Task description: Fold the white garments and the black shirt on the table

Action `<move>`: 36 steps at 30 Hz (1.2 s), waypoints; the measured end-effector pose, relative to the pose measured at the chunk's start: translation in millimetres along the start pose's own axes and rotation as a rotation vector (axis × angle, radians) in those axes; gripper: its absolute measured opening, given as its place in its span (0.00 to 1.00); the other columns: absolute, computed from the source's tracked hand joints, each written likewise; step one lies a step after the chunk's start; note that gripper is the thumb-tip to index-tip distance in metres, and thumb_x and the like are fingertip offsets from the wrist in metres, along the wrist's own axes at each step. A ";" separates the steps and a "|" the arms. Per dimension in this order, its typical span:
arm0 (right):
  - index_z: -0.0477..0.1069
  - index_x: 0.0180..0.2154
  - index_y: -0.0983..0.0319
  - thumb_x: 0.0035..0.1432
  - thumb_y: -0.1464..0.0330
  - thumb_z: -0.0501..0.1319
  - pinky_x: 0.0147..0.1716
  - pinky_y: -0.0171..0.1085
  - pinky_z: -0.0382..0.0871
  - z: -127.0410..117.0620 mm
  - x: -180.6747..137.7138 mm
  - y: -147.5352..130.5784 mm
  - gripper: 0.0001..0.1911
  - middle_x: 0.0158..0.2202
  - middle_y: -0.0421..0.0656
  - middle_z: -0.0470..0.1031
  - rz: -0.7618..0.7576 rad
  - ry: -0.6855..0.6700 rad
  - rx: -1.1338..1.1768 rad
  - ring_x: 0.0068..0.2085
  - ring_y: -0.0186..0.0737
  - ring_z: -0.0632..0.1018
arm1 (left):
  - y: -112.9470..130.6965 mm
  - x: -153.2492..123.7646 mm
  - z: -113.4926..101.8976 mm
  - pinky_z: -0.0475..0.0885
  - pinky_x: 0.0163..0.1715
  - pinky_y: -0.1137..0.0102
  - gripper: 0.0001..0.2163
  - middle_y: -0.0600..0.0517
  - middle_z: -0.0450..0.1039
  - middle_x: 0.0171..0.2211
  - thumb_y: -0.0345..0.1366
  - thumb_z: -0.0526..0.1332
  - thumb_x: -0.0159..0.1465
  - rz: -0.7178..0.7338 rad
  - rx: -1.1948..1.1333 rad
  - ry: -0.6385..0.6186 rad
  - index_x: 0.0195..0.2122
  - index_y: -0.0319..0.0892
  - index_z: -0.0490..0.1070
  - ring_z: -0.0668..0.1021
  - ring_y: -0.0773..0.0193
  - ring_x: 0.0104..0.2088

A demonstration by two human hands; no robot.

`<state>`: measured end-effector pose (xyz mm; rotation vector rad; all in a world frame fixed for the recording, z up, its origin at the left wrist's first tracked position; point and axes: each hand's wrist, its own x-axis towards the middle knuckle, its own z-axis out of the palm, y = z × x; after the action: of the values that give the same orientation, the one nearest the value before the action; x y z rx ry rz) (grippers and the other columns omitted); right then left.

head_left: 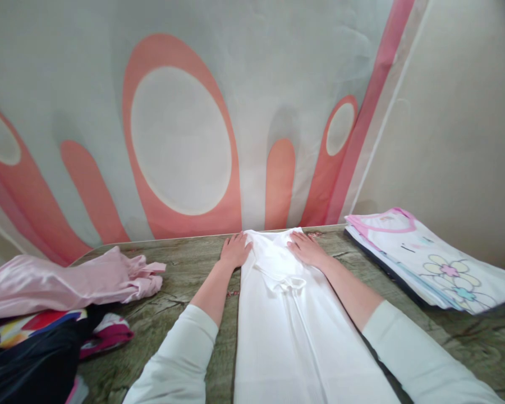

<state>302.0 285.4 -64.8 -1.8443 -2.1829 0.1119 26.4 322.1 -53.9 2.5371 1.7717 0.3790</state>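
A long white garment (273, 348) lies stretched out lengthwise on the table in front of me. A gathered piece with a thin tie string (292, 283) rests on its upper part, and its near end runs out of view at the bottom. My left hand (235, 250) lies flat on the upper left edge of the garment, fingers stretched out. On the opposite upper edge, my right hand (308, 248) is also flat with its fingers apart. Neither hand grips the cloth.
A neat stack of folded shirts (441, 264), topped by one with flowers and pink trim, sits on the right. Loose clothes, including a pink garment (67, 283) and a dark garment (33, 359), are heaped left. Behind the wooden table (185, 258) rises a patterned backdrop (252, 112).
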 end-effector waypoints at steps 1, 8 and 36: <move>0.55 0.59 0.59 0.63 0.54 0.40 0.59 0.49 0.42 0.1 0.5 5.5 0.28 0.63 0.45 0.52 0.018 0.008 0.000 0.62 0.43 0.54 | 0.2 0.0 0.2 0.50 0.57 0.55 0.23 0.49 0.51 0.62 0.47 0.43 0.66 -0.007 -0.008 0.009 0.59 0.45 0.55 0.55 0.52 0.61; 0.60 0.56 0.62 0.62 0.64 0.46 0.56 0.45 0.51 -3.1 17.1 35.8 0.22 0.59 0.49 0.61 0.162 0.111 0.025 0.59 0.44 0.61 | -2.7 1.4 -5.1 0.58 0.53 0.63 0.20 0.46 0.65 0.54 0.40 0.52 0.63 -0.076 -0.097 0.135 0.55 0.42 0.60 0.66 0.57 0.55; 0.55 0.57 0.70 0.58 0.61 0.50 0.56 0.42 0.53 -2.4 38.6 23.4 0.29 0.58 0.55 0.59 0.197 0.251 0.075 0.58 0.48 0.60 | 27.0 -1.4 -23.7 0.57 0.55 0.64 0.15 0.48 0.65 0.53 0.31 0.48 0.64 0.050 -0.173 0.213 0.51 0.43 0.64 0.66 0.60 0.54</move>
<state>319.3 327.0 -61.8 -1.9132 -1.8053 0.0014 45.8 308.4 -26.9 2.5026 1.6562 0.7945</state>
